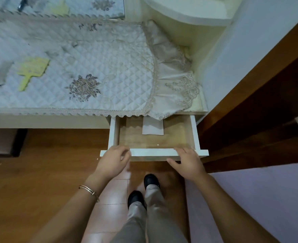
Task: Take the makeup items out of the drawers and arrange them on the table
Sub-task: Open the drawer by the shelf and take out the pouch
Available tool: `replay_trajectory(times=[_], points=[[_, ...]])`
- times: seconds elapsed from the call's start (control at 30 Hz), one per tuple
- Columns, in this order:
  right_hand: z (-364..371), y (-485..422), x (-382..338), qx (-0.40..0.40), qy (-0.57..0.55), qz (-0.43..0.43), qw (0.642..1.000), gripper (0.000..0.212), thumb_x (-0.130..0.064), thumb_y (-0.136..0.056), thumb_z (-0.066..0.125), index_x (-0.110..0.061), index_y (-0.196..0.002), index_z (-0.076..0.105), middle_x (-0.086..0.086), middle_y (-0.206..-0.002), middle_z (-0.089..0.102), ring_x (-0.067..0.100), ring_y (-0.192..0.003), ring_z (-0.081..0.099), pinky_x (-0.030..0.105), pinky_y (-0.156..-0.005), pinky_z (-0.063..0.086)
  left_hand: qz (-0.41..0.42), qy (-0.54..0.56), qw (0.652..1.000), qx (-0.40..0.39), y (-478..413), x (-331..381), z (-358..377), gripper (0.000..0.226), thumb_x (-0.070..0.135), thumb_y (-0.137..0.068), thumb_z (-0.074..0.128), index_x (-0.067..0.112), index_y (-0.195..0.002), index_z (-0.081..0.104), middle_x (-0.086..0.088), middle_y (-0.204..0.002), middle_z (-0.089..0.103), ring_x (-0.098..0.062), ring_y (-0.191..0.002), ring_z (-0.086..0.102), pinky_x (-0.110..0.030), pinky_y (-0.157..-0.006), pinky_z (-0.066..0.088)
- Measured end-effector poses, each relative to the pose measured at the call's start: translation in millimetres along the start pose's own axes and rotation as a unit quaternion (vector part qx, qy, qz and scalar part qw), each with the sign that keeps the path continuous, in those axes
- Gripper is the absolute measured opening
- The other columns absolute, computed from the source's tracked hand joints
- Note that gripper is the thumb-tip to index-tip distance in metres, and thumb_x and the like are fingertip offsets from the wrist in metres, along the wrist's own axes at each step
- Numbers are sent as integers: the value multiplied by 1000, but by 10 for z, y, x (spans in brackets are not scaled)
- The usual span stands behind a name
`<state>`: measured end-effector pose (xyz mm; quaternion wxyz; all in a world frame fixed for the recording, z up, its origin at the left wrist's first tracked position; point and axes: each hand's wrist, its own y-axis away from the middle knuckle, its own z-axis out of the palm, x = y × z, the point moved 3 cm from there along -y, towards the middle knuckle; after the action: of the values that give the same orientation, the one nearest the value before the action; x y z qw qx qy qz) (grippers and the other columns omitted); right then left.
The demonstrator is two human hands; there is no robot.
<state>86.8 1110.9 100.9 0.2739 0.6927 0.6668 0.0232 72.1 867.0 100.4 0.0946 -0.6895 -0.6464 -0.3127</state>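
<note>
A white drawer (152,152) with a wooden bottom stands pulled out from under the dressing table's right end. Inside I see only a pale flat strip (153,128) at the back, partly under the hanging cloth. My left hand (113,162) grips the left end of the drawer's front panel, fingers curled over its top edge. At the right end of the same panel, my right hand (186,163) rests with fingers over the edge and thumb below. On the quilted cloth (99,67) lie a yellow hand mirror (31,70) and a pale tube (1,71) at the left.
A mirror (57,6) stands at the back of the table. A dark wooden door frame (249,106) runs along the right of the drawer. A lilac surface (260,199) lies at lower right. My feet (144,190) stand on the tiled floor below the drawer.
</note>
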Motion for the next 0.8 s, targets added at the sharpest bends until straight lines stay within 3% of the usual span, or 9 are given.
replay_trajectory(times=[0.17,0.33,0.47,0.53,0.6,0.7,0.8], points=[[116,291,37,-10,-26,19,999,49,-49,-89,43,-21,-130,48,0,-133,52,19,-126,41,34,-110,28,8,-6,1000,-16,274,26,44,22,23,-92,45,16,-93,65,1,-97,67,-14,-90,52,-24,-74,36],[234,576,67,-2,-18,51,999,54,-54,-80,31,-23,-111,62,-3,-116,64,18,-112,50,31,-96,34,0,-10,1000,-29,587,27,121,22,24,-91,44,19,-78,61,10,-76,56,-14,-76,54,-18,-59,37],[323,736,71,31,-39,55,997,30,-41,-90,45,-22,-101,64,-4,-108,65,16,-107,52,31,-93,33,-24,11,999,-39,756,-31,198,22,29,-93,44,20,-87,63,8,-81,63,-14,-78,60,-29,-71,51],[311,729,83,33,-49,62,996,29,-40,-90,46,-20,-97,66,-4,-105,66,16,-104,53,31,-92,34,-37,14,999,-37,733,-37,181,22,31,-93,42,20,-91,62,5,-81,65,-16,-77,60,-29,-66,51],[290,692,77,15,-46,64,997,30,-41,-90,45,-20,-94,66,-5,-98,66,15,-100,54,31,-91,34,-35,0,998,-49,688,-31,160,24,30,-94,41,19,-93,61,4,-78,64,-16,-71,58,-21,-54,41],[261,638,55,-8,-36,63,997,26,-42,-89,45,-26,-72,55,-12,-75,51,13,-83,50,30,-83,36,-7,-7,998,-54,652,-33,152,23,28,-94,42,18,-92,63,6,-79,62,-14,-74,57,-14,-51,33],[237,505,50,-25,-52,85,995,39,-38,-87,49,-27,-52,35,-9,-57,38,11,-61,41,26,-59,33,2,10,1000,-13,619,-107,150,25,26,-92,43,18,-91,66,5,-85,63,-15,-89,55,-14,-62,34]])
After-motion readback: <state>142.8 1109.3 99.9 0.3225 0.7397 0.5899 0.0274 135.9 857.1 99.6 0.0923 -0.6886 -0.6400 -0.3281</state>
